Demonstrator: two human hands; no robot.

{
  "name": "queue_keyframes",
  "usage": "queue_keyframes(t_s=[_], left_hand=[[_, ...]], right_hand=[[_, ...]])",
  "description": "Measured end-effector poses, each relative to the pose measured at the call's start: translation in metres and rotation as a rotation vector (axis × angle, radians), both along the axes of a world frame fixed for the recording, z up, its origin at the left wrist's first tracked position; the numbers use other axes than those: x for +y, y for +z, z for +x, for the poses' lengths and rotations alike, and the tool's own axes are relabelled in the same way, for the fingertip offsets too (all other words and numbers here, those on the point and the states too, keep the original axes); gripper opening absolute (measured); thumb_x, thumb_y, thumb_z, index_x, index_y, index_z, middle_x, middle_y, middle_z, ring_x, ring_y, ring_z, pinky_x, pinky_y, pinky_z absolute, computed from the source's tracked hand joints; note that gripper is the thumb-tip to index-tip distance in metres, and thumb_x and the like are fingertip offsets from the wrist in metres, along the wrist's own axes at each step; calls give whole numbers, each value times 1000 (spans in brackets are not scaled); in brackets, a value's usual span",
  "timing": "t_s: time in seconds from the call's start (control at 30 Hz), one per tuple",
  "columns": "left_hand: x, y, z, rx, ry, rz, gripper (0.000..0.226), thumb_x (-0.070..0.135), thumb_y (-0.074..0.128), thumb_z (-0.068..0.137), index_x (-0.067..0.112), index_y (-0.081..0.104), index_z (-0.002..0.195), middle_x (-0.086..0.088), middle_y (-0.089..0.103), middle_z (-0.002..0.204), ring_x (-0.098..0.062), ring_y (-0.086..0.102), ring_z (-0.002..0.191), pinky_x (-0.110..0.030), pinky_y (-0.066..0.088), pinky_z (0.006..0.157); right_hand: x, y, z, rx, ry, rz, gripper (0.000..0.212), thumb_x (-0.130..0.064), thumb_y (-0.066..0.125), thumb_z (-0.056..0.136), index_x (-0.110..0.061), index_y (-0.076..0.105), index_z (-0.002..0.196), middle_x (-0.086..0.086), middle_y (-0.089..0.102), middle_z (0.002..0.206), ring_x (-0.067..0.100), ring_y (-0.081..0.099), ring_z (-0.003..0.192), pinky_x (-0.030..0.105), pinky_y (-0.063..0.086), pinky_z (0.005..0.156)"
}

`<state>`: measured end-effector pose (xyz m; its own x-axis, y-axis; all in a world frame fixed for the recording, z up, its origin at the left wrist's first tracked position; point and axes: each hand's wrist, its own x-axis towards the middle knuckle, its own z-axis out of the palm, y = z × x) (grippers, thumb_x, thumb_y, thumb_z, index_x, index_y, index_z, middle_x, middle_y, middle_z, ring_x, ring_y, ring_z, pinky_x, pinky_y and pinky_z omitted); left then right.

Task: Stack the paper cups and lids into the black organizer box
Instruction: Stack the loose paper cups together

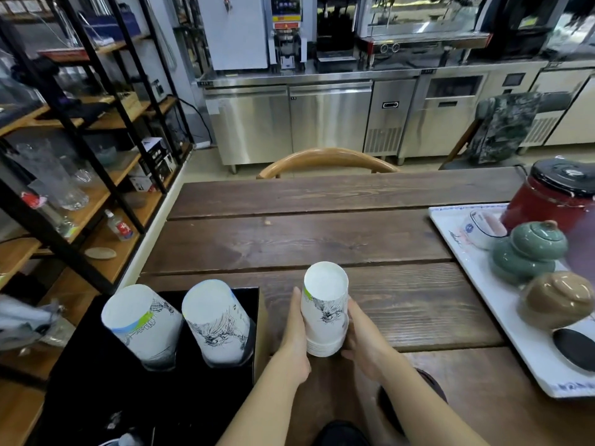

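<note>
A stack of white paper cups [325, 310] with a black ink drawing stands upside down on the wooden table [322, 239]. My left hand [294, 336] presses its left side and my right hand [362, 342] its right side, both clasping the stack. To the left, the black organizer box [128, 397] holds two more upside-down cup stacks, one at the left [141, 323] and one beside it [217, 323]. Dark round lids [415, 397] lie on the table under my right forearm, partly hidden.
A white tray [502, 320] at the right carries a red pot [550, 197], green and brown lidded jars, a small cup and a black dish. A wooden chair back [328, 159] stands past the table's far edge. Shelving with glassware lines the left.
</note>
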<state>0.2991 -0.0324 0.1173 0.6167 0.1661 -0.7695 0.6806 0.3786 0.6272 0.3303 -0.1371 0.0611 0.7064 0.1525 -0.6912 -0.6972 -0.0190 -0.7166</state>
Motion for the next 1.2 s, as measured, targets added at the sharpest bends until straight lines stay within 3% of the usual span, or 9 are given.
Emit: queue_keyframes(t_s=[0.1,0.23,0.3,0.4,0.6,0.73,0.83,1.0,1.2], left_hand=[[-5,5,-10,-59,-41,10,55,66,31,88,23,63,100,1,61,102,-17,54,91,-32,33,90],[-5,11,-22,-119,-91,41,72,75,31,82,25,60,124,-5,51,143,-23,46,131,-42,31,114],[-2,20,-27,-132,-141,94,71,79,28,79,29,61,116,-4,50,143,-24,45,132,-42,30,114],[4,37,-33,-134,-240,156,101,96,25,54,35,54,129,1,46,146,-24,44,133,-46,32,113],[26,80,-46,-433,-308,359,80,88,16,69,52,25,141,18,11,156,-17,15,146,-50,14,119],[51,114,-61,-642,-349,526,94,99,19,53,58,24,137,25,29,152,-17,22,145,-55,19,116],[72,140,-73,-675,-366,678,86,83,20,77,32,28,146,5,36,152,-28,31,141,-55,28,113],[111,156,-93,-626,-262,657,77,93,14,60,64,31,130,23,40,146,-19,36,139,-52,30,112],[128,157,-98,-514,-214,639,60,57,8,93,34,35,142,-4,52,137,-25,49,126,-33,40,92]], right_hand=[[-3,5,-8,59,-38,27,52,-72,37,81,-28,65,85,-11,66,67,15,55,74,38,41,78],[-2,29,-15,150,-100,118,52,-67,46,80,-25,71,97,0,76,98,26,63,102,46,42,97],[-1,45,-20,128,-95,131,49,-64,50,78,-22,72,90,1,79,86,27,65,98,48,41,102],[0,69,-21,37,-132,234,46,-60,53,78,-21,73,91,3,78,92,28,69,93,42,50,91],[7,135,-19,-147,-65,228,35,-52,52,81,-24,72,90,3,77,98,26,71,89,40,55,79],[22,177,-26,-176,85,217,32,-48,52,81,-23,70,91,3,74,97,25,68,86,40,53,70],[43,195,-29,-173,175,206,43,-49,52,79,-23,68,108,3,68,115,28,64,102,49,54,78],[86,213,-30,-184,283,148,36,-49,56,75,-23,65,97,2,69,84,30,62,99,51,55,72],[124,202,-30,-125,355,1,47,-52,58,72,-21,60,108,9,53,121,34,52,109,56,54,69]])
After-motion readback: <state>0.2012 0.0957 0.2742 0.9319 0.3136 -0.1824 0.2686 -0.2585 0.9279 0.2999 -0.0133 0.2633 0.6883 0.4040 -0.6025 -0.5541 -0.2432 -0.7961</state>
